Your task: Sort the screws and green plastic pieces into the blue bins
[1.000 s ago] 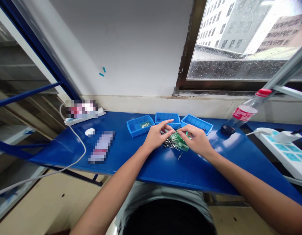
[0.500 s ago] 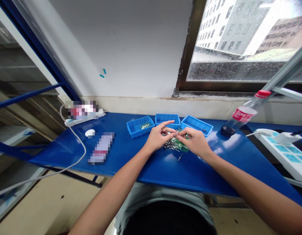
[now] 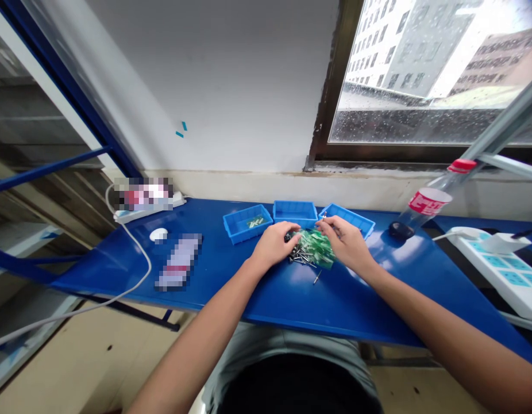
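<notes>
My right hand (image 3: 346,238) pinches a small metal fastener (image 3: 324,215) between thumb and fingertips, at the near edge of the right blue bin (image 3: 356,216). My left hand (image 3: 274,242) is curved at the left side of the pile, thumb and forefinger apart, with no held thing visible between them. Between the hands lie loose metal fasteners (image 3: 301,256), thin like screws or rivets, against green plastic pieces (image 3: 317,246). One loose fastener (image 3: 317,277) rests on the blue table in front of the pile.
The left blue bin (image 3: 238,233) holds some small pale pieces; a middle blue bin (image 3: 294,211) stands beside it. A tilted plastic bottle (image 3: 430,201) and a white power strip (image 3: 502,264) are at right. At left are a white cable (image 3: 147,256) and a blurred-out object (image 3: 180,261).
My hands, together over the pile before, have parted. The right moved up and right to the right bin with the small fastener; the left lowered slightly toward the pile, its fingers less extended.
</notes>
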A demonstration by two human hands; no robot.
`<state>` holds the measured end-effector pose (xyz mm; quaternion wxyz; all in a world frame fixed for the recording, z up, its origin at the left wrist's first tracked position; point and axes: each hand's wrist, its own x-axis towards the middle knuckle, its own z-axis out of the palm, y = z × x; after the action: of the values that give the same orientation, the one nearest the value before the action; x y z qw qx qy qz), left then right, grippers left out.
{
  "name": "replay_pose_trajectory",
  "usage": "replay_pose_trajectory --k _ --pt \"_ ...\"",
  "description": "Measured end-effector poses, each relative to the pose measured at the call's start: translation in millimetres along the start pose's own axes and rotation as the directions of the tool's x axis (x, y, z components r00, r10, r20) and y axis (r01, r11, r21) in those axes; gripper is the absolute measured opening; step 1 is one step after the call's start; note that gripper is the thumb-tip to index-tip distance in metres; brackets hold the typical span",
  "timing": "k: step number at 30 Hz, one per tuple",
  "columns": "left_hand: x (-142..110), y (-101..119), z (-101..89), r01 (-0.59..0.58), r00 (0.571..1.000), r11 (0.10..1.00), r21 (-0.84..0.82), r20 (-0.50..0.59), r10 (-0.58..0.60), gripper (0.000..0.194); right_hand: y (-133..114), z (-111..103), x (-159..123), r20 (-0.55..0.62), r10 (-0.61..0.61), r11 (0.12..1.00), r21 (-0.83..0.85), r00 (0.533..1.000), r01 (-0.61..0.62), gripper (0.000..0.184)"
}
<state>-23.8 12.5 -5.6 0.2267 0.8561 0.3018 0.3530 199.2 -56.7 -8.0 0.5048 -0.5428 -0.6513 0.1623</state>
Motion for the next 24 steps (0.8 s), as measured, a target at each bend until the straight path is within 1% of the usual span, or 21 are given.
replay_pose_trajectory --k 2,4,9,11,13,15,20,24 --pt "-1 -5 1.5 -0.078 0.996 0.993 0.092 0.048 0.073 0.019 4 -2 4 0.005 0.028 0.999 -0.018 1.0 -0.028 0.033" --pt "-2 -7 2.2 -0.113 0.992 0.986 0.122 0.063 0.105 0.02 6 -3 9 0.01 0.036 0.998 -0.061 0.999 -0.035 0.036" --pt "-3 -2 -1.3 -0.085 0.993 0.986 0.143 0.097 0.072 0.034 7 1 22 0.056 0.046 0.986 -0.165 0.997 -0.036 0.043" --pt "-3 -1 -2.8 -0.082 0.991 0.988 0.131 0.114 0.067 0.04 9 4 25 0.041 0.029 0.975 -0.221 0.999 -0.019 0.046" --pt "-3 -2 -2.8 -0.082 0.99 0.99 0.117 0.123 0.068 0.041 9 5 25 0.018 -0.018 0.961 -0.277 1.0 0.022 0.047" --pt "-2 -5 -1.3 -0.081 0.991 0.991 0.108 0.119 0.068 0.037 8 5 23 0.018 -0.084 0.948 -0.306 0.996 0.086 0.045" --pt "0 -10 1.8 -0.072 0.996 0.995 0.064 0.054 0.069 0.022 -2 -2 11 0.095 -0.253 0.906 -0.326 0.963 0.27 0.031" --pt "0 -8 0.9 -0.055 0.998 0.998 -0.017 0.006 0.055 0.021 -6 -5 4 0.136 -0.302 0.894 -0.305 0.944 0.33 0.024"
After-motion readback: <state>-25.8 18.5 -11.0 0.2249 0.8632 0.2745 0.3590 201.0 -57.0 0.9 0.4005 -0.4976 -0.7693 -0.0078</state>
